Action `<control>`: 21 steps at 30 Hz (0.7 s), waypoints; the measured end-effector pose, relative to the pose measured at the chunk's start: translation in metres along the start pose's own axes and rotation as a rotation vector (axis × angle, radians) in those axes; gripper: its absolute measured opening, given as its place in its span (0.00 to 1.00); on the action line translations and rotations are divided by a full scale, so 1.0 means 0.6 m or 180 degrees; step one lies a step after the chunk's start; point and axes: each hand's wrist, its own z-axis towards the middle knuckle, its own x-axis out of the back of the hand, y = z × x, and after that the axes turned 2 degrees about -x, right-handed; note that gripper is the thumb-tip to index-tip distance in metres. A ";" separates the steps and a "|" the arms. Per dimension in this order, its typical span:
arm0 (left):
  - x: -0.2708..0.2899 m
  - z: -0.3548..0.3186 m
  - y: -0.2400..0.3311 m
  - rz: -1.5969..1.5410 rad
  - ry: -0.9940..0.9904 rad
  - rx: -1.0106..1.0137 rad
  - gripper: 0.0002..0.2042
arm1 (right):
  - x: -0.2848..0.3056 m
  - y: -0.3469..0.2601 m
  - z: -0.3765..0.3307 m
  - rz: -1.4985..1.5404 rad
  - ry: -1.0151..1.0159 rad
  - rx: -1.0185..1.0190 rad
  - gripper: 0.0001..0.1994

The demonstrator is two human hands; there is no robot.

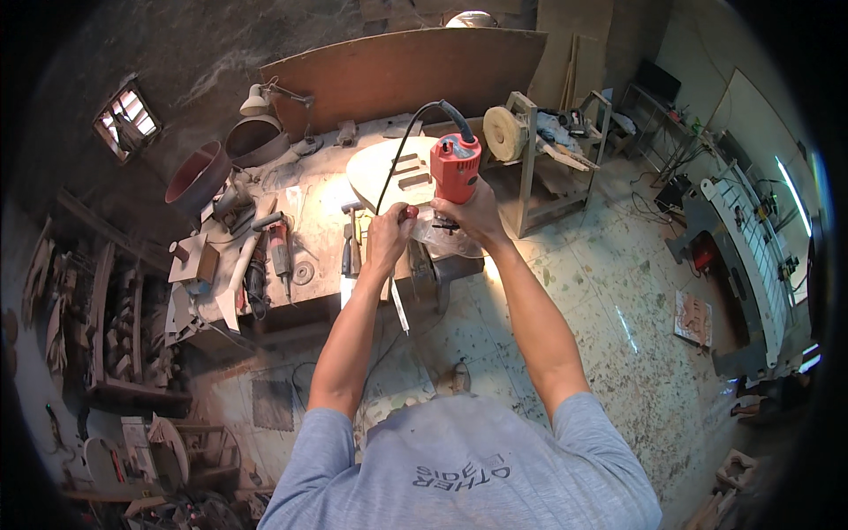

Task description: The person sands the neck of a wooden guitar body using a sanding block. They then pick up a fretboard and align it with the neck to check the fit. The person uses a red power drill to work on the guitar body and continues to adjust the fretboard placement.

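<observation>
A red router stands upright at the near edge of the workbench, with a dark cable arching from its top. My right hand wraps round the lower part of its red body. My left hand closes on its red side knob. Between my hands, a clear plastic sheet or guard shows by the router's base; the bit is hidden. Just beyond lies a pale, rounded wooden piece with rectangular cutouts, partly covered by the router. A hammer rests left of my left hand.
Left on the bench are a red-and-grey power tool, a wooden block and a red bucket. A desk lamp stands behind. To the right are a wooden rack with a round wheel and a large machine.
</observation>
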 end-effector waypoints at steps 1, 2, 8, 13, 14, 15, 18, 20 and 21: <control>0.002 -0.001 0.004 0.0080 -0.0093 0.0062 0.15 | 0.002 -0.001 -0.003 0.0024 -0.0016 0.0001 0.25; 0.003 -0.003 0.008 0.0106 -0.0127 0.0103 0.15 | 0.003 -0.002 -0.005 0.0047 -0.0032 0.0002 0.25; 0.010 -0.020 0.021 0.0181 -0.0158 0.0168 0.16 | 0.005 -0.028 -0.027 -0.0026 -0.0018 0.0131 0.21; 0.005 -0.027 0.017 0.0087 -0.0185 0.0115 0.16 | 0.009 -0.023 -0.035 -0.0032 -0.0014 0.0185 0.19; 0.006 -0.029 0.021 0.0101 -0.0195 0.0121 0.15 | 0.010 -0.022 -0.037 -0.0041 -0.0013 0.0198 0.19; 0.006 -0.032 0.026 0.0116 -0.0206 0.0127 0.15 | 0.012 -0.021 -0.039 -0.0050 -0.0011 0.0212 0.19; -0.001 -0.039 0.017 -0.0014 0.0007 -0.0089 0.13 | 0.010 -0.016 -0.042 -0.0013 -0.0030 0.0152 0.18; 0.000 -0.043 0.013 -0.0024 0.0057 -0.0117 0.13 | 0.008 -0.028 -0.048 0.0040 -0.0042 0.0129 0.18; 0.000 -0.044 0.011 0.0037 -0.0001 -0.0042 0.13 | 0.006 -0.033 -0.051 0.0067 -0.0049 0.0118 0.17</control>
